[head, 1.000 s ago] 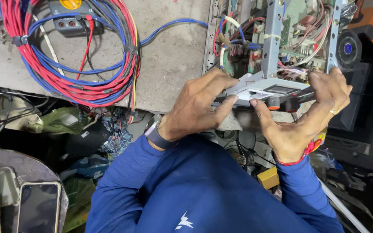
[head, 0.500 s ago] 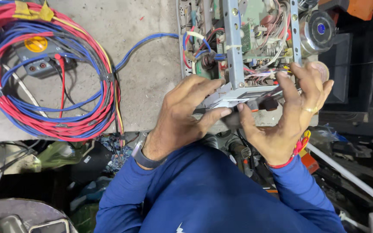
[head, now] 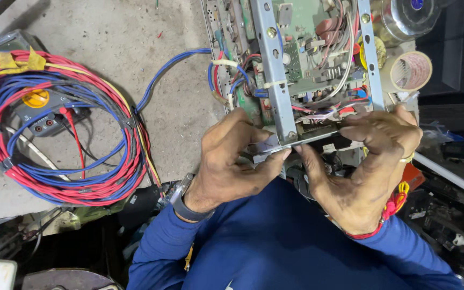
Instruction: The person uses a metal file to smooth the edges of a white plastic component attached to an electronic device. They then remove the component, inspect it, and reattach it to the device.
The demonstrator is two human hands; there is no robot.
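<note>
In the head view, at the near edge of a grey, dusty tabletop (head: 108, 32), we hold a flat metal strip (head: 296, 142) between both hands, level and crosswise, just in front of an opened electronics chassis (head: 307, 70). Our left hand (head: 232, 161) pinches the strip's left end between thumb and curled fingers, a narrow grip closed on the metal. Our right hand (head: 366, 166) closes its fingertips over the strip's right end, thumb underneath. The strip touches or nearly touches the foot of a perforated metal rail (head: 272, 64) that runs up the chassis; we cannot tell whether it is fastened there.

We judge the strip to be light, stiff and thin, with hard edges that may be sharp, so the ends, where we hold it now, are the sensible places to grip. The chassis behind it looks fragile: a green circuit board (head: 296, 32), small components and loose bundles of fine wires (head: 232, 80) that would snag easily.

To the left on the tabletop lies a large coil of red and blue cable (head: 55, 139), bound with yellow tape, lying around and partly over a grey multimeter (head: 38, 107) with a yellow dial. A roll of tape (head: 412, 70) stands right of the chassis. The room around is cramped and dim, with dark clutter beneath and beside the tabletop. We wear blue sleeves (head: 275, 247), a wristband on the left and red thread on the right.
</note>
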